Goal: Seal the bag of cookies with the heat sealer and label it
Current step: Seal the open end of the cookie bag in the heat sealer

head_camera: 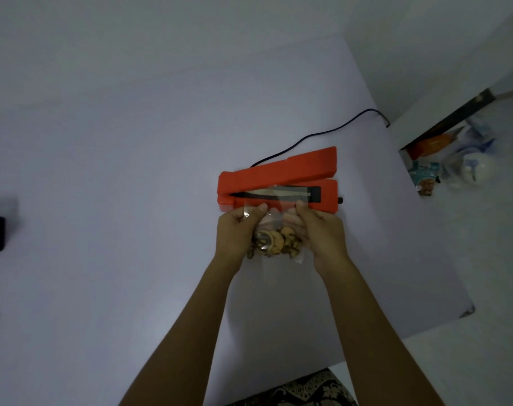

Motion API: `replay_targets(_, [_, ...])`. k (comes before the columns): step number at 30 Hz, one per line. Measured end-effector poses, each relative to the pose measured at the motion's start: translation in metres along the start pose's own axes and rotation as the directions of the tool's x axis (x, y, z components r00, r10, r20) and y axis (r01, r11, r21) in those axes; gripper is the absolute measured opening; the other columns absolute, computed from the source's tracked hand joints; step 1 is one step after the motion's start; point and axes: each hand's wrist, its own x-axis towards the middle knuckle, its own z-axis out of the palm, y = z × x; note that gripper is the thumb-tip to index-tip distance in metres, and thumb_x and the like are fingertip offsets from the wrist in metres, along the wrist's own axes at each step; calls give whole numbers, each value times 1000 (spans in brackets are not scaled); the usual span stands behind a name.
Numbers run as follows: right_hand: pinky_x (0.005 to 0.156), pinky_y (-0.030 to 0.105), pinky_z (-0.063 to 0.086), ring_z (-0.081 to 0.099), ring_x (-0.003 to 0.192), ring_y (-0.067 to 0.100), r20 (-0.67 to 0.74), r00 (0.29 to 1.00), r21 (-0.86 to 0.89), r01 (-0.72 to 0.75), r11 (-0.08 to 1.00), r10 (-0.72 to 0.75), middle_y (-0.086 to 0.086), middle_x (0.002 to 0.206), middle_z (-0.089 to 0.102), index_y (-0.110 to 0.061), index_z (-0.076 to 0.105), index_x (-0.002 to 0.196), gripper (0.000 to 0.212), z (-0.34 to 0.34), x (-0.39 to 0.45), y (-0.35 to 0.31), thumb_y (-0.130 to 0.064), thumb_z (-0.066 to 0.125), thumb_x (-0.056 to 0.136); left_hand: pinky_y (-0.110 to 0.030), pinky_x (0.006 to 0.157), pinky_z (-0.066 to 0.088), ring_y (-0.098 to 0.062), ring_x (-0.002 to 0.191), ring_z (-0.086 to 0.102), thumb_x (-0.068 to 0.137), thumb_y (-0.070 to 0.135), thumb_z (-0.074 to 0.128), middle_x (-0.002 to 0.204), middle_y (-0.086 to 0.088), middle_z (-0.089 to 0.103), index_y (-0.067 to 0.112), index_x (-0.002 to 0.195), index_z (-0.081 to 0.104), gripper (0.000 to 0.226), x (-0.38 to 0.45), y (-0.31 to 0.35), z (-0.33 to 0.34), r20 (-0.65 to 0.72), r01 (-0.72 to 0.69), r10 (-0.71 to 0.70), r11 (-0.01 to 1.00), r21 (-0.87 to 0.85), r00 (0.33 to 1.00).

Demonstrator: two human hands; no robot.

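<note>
Bag mouth at the sealer bar, arm still up

Hands both busy. Left hand pinches the left top edge of the clear bag of cookies; right hand pinches the right top edge. Each hand is closed on the film, thumb on top. Bag hangs between them, just in front of the red heat sealer, which sits on the pale bench. Sealer arm is raised at the right end, hinged at the left. Open edge of the bag lies at or just onto the dark sealing strip; whether it fully crosses the strip, I cannot tell.

Cookies sit bunched low in the bag, near the wrists.

Risks, as I judge them:
- Film looks crumpled near the left thumb. A fold caught under the bar would likely leave a wrinkled seam that leaks.
- If the mouth does not span the strip squarely, one corner could stay open.
- Thumbs rest very near the strip. Bringing the arm down without drawing them back risks a pinch or burn.
- One hand must let go to press the arm; the cookie weight could then drag the mouth off the strip.
- Crumbs riding up into the seal line would spoil the weld.
- Black cord trails off the bench's far edge; a snag could shift the sealer.

Writing: none legible on sealer or bag. Packets on the floor to the right show print, too blurred to read. No label for the bag identified in view.
</note>
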Motion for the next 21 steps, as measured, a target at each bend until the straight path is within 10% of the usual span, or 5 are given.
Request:
replay_targets(8, [62, 21, 56, 74, 72, 14, -15, 1000, 12, -4, 1000, 4, 5, 81, 76, -16, 71, 84, 11, 1, -1, -2, -23, 65, 91, -17, 41, 44, -9, 46, 60, 89, 23, 67, 57, 0, 66, 2, 77, 70, 24, 1, -6, 4, -2, -3, 3, 1000, -4, 1000])
replay_targets(15, [77, 36, 59, 74, 80, 20, -6, 1000, 6, 10, 1000, -9, 10, 88, 77, -17, 73, 90, 15, 0, 0, 0, -30, 67, 89, -40, 73, 61, -30, 78, 73, 86, 24, 70, 83, -15, 75, -1, 87, 74, 25, 7, -13, 4, -24, -15, 14, 1000, -21, 1000])
replay_targets(21, [74, 37, 57, 71, 72, 21, -140, 989, -404, -19, 915, -41, 6, 77, 75, -15, 71, 77, 57, -13, -4, -8, -66, 48, 85, -35, 72, 61, -25, 77, 73, 85, 21, 71, 83, -11, 76, 2, 88, 75, 20, 8, -11, 7, -20, -12, 11, 1000, -18, 1000])
